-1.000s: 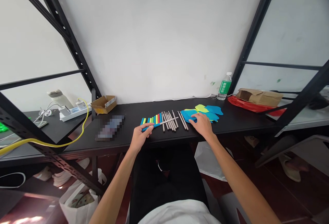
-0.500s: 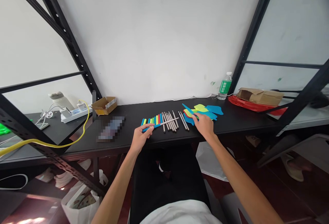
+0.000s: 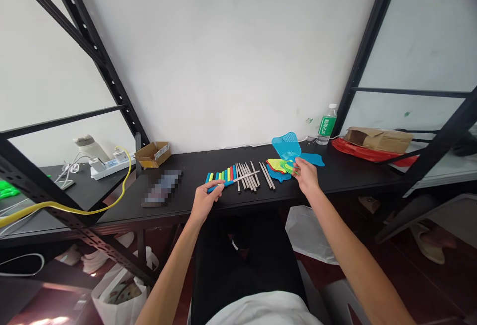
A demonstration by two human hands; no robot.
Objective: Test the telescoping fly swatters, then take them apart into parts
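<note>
My left hand (image 3: 206, 197) grips a blue-handled metal rod (image 3: 231, 181) that lies across the row of coloured handles (image 3: 222, 174) on the black table (image 3: 179, 173). Beside them lie several bare metal rods (image 3: 253, 175). My right hand (image 3: 306, 174) pinches a blue mesh swatter head (image 3: 286, 146) and holds it lifted upright above the pile of coloured swatter heads (image 3: 280, 167), which includes yellow, green, red and blue ones.
A small open cardboard box (image 3: 152, 153) and a blurred dark object (image 3: 161, 189) sit to the left. A green-labelled water bottle (image 3: 327, 124), a brown paper bag (image 3: 379, 139) on red plastic and black shelf posts (image 3: 367, 49) stand at the right. A power strip (image 3: 110, 163) is far left.
My right hand has picked one blue swatter head off the pile and raised it upright. My left hand has stayed on the blue-handled rod.
</note>
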